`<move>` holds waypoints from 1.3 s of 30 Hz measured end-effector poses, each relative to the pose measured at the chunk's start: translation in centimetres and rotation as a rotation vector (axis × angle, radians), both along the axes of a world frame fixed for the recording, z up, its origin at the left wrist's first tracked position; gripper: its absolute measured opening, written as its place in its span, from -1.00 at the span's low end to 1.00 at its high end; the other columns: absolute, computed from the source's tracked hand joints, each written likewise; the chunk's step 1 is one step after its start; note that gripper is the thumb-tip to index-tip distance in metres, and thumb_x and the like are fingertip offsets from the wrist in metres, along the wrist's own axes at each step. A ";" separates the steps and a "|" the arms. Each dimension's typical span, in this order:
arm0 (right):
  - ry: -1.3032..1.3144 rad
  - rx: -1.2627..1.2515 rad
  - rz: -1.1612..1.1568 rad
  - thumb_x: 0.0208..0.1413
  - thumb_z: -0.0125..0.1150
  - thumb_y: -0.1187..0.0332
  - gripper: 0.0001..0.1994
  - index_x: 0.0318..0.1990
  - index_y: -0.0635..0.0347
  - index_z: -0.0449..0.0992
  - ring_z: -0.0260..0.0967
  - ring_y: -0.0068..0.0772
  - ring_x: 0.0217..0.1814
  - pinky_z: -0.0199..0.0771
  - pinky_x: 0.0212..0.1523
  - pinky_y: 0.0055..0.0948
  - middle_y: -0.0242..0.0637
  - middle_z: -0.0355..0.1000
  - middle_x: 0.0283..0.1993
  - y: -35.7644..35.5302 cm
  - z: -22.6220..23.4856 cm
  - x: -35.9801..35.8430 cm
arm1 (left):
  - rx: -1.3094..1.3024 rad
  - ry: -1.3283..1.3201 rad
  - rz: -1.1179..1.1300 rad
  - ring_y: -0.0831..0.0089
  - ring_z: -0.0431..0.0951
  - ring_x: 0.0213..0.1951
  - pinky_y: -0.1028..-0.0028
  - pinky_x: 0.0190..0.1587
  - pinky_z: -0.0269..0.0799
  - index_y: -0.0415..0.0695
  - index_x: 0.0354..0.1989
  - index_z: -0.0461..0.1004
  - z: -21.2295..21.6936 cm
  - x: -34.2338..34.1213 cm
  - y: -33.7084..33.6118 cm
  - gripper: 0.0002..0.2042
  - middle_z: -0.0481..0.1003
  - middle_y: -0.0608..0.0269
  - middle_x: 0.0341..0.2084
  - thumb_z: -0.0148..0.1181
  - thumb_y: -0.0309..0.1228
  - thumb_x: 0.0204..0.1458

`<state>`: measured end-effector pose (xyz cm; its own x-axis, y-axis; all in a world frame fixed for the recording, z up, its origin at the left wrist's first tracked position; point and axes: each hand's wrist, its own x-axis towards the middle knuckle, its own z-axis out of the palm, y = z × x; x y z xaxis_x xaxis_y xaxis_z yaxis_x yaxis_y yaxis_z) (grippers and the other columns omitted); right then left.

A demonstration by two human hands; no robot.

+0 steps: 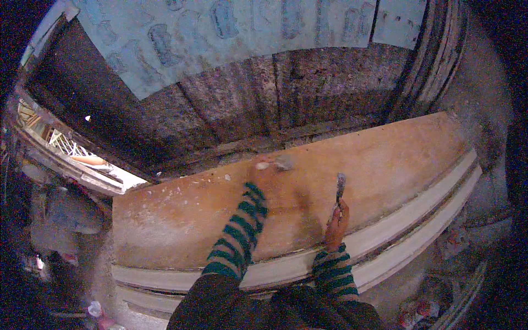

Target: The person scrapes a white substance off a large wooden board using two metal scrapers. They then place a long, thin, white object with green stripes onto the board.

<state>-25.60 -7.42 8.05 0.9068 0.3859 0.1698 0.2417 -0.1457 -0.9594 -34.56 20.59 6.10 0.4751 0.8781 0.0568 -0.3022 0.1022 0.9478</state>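
Note:
A long brown wooden board (181,220) lies flat before me with pale moulded edges toward my body. My left hand (257,171) reaches out to the board's far edge and presses on a small grey lump (283,162), blurred; what it is cannot be made out. My right hand (336,223) rests on the board nearer to me and grips a thin tool with a grey tip (340,184), pointing away from me. Both forearms wear green and dark striped sleeves.
Behind the board stands a dark, rough wall (247,99) with a pale blue patterned sheet (220,33) above it. A bright opening with railings (66,148) shows at the left. Clutter lies on the floor at lower left (93,311) and lower right (423,313).

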 end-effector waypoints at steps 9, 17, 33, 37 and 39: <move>0.005 -0.033 0.060 0.29 -0.11 0.25 -0.66 0.12 0.22 0.34 0.26 -0.47 -0.20 0.32 -0.24 -0.49 -0.26 0.33 -0.02 0.8 3.9 -0.5 | 0.428 0.686 0.559 0.39 0.49 -0.28 0.35 -0.12 0.44 -0.16 -0.31 0.44 3.5 -34.1 8.7 -0.80 0.50 0.24 -0.38 0.28 -0.53 -0.14; 0.006 -0.055 0.083 0.29 -0.13 0.28 -0.65 0.14 0.21 0.32 0.26 -0.43 -0.11 0.31 -0.19 -0.49 -0.25 0.33 0.04 1.0 3.6 -0.7 | 0.115 0.372 0.397 0.41 0.48 -0.28 0.39 -0.12 0.43 -0.17 -0.31 0.45 1.8 -30.0 6.8 -0.80 0.51 0.28 -0.37 0.29 -0.52 -0.13; -0.070 -0.053 0.052 0.30 -0.11 0.23 -0.64 0.11 0.28 0.34 0.25 -0.44 -0.07 0.29 -0.12 -0.48 -0.27 0.34 0.02 0.3 1.8 -0.3 | 0.102 0.301 0.238 0.37 0.49 -0.26 0.38 -0.12 0.45 -0.18 -0.30 0.42 -2.0 -27.1 8.4 -0.85 0.51 0.21 -0.33 0.21 -0.49 -0.05; -0.049 -0.184 0.093 0.30 -0.12 0.27 -0.65 0.09 0.33 0.35 0.26 -0.27 0.10 0.22 0.12 -0.37 -0.15 0.35 0.05 1.2 4.5 -1.1 | 0.626 0.878 0.648 0.36 0.49 -0.25 0.38 -0.11 0.46 -0.19 -0.30 0.41 1.9 -41.0 10.2 -0.86 0.51 0.19 -0.32 0.19 -0.48 -0.03; -0.004 -0.095 0.081 0.29 -0.12 0.29 -0.66 0.09 0.34 0.35 0.25 -0.23 0.13 0.20 0.14 -0.34 -0.12 0.34 0.06 1.1 4.5 -1.1 | 0.713 0.992 0.730 0.36 0.49 -0.25 0.37 -0.12 0.46 -0.19 -0.29 0.41 2.9 -42.0 10.1 -0.86 0.51 0.19 -0.32 0.18 -0.49 -0.02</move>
<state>-26.68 -6.33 12.58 0.8716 0.4721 0.1321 0.2597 -0.2161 -0.9412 -76.54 30.66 8.95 0.0397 0.8649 0.5005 0.7306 -0.3668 0.5760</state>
